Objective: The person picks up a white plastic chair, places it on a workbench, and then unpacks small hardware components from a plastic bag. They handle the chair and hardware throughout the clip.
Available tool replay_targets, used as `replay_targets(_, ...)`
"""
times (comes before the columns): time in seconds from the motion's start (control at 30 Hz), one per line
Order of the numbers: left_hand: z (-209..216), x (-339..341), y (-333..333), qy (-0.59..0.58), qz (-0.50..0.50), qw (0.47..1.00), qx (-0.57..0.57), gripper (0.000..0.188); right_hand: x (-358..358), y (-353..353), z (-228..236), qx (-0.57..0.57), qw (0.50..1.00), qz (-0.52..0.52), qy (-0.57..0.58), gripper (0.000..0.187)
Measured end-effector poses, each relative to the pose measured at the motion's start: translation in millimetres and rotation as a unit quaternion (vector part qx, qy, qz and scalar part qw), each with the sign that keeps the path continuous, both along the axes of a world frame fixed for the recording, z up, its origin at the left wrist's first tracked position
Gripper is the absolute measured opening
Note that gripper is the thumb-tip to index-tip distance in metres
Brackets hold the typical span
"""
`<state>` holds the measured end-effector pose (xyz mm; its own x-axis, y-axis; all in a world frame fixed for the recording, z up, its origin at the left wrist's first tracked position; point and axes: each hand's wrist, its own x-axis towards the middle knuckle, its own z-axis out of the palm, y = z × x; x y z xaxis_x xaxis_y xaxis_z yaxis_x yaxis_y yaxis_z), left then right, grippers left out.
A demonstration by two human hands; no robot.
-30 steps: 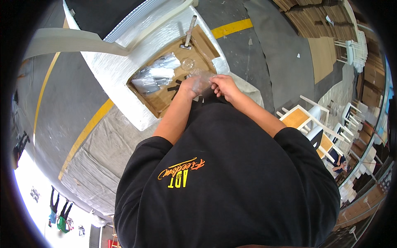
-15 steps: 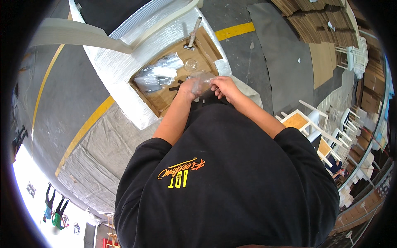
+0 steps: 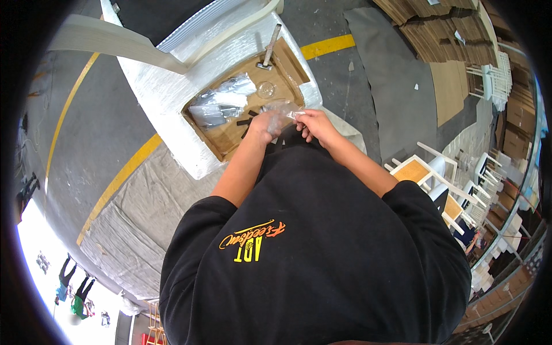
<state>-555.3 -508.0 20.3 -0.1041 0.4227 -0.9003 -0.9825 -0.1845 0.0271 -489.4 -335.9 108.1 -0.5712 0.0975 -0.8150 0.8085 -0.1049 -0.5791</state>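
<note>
A clear plastic bag (image 3: pixel 283 107) is stretched between my two hands, over the near edge of a shallow wooden-bottomed tray (image 3: pixel 229 150). My left hand (image 3: pixel 264 125) is closed around the bag's left side. With thumb and fingers, my right hand (image 3: pixel 314 125) pinches its right end. Whether anything is inside the bag is hard to make out. Beside my left hand lie several small black pieces (image 3: pixel 244 122). Farther left in the tray are clear packets of silvery parts (image 3: pixel 221 102). A clear round thing (image 3: pixel 266 89) and a hammer (image 3: pixel 269 50) lie toward the far side.
White wrapping (image 3: pixel 161 109) surrounds the tray, and a pale curved frame piece (image 3: pixel 109 45) rises at far left. A grey cloth (image 3: pixel 135 215) covers floor at left. Chairs (image 3: pixel 417 171) and cardboard stacks (image 3: pixel 443 31) stand right. Two people (image 3: pixel 80 296) are distant, lower left.
My right hand has shifted slightly lower and to the right, still pinching the bag's end. The left hand keeps its hold. The things in the tray look unmoved.
</note>
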Motion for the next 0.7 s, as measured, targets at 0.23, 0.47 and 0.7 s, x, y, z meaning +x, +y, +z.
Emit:
replay_targets(0.23, 25, 1, -14, 0.065, 0.039, 0.996, 0.047, 0.011, -2, -4, 16, 0.029, 0.999, 0.028, 0.033, 0.023)
replay_targets(0.47, 36, -13, -23, 0.104, 0.044, 0.994, 0.009, 0.011, -16, -12, 13, 0.032, 0.996, 0.053, 0.057, 0.024)
replay_targets(0.7, 29, -31, -20, 0.085, 0.058, 0.994, -0.023, 0.009, -43, -9, 0, -0.012, 0.998, 0.042, 0.036, 0.024)
